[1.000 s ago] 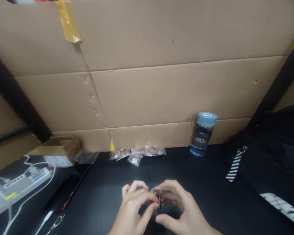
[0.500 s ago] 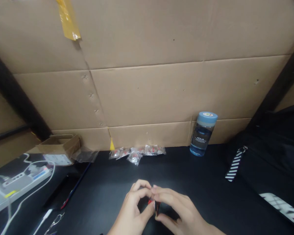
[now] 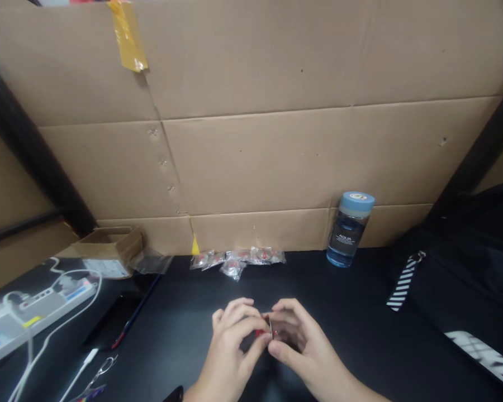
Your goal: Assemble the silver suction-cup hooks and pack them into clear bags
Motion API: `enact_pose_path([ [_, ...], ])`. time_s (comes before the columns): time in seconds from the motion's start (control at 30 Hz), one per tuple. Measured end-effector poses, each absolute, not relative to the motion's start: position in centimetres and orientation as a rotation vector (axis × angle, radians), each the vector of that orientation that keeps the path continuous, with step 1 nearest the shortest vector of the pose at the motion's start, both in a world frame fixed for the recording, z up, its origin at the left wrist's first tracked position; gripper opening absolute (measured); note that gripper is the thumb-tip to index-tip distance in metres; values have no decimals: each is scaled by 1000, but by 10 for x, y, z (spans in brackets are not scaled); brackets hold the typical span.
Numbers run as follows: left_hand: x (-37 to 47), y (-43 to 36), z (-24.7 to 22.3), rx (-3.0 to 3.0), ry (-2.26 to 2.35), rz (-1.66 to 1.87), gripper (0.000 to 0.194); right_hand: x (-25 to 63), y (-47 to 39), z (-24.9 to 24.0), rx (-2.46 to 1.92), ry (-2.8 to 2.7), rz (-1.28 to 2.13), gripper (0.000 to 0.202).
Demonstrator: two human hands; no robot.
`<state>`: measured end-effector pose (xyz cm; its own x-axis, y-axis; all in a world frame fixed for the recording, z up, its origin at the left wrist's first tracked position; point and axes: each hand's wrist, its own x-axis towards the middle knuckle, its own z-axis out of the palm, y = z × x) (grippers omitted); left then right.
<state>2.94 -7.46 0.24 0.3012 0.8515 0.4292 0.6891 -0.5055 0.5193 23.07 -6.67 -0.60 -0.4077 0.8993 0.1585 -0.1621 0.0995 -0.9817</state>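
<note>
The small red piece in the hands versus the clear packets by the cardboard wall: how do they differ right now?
The small red piece is pinched between the left hand and right hand, mostly hidden by fingers; the clear packets lie untouched on the black table. The piece in hand is single and shows no bag that I can make out; the packets form a loose row, each wrapped in clear plastic. Both show red.

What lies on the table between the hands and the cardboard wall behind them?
In the head view, a cluster of small clear packets with red contents lies at the foot of the cardboard wall; nearer the hands the black tabletop is bare.
</note>
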Motion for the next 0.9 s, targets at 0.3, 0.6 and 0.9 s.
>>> enact_pose_path([
  [0.3,28,-73,10,2268,1487,908,7,232,-63,-5,-792,-1489,1422,46],
  [0.6,29,-74,12,2315,1472,889,12,230,-61,-7,-750,-1460,1492,49],
  [0.9,32,-76,17,2238,1396,890,12,230,-61,-7,-758,-1470,1503,54],
])
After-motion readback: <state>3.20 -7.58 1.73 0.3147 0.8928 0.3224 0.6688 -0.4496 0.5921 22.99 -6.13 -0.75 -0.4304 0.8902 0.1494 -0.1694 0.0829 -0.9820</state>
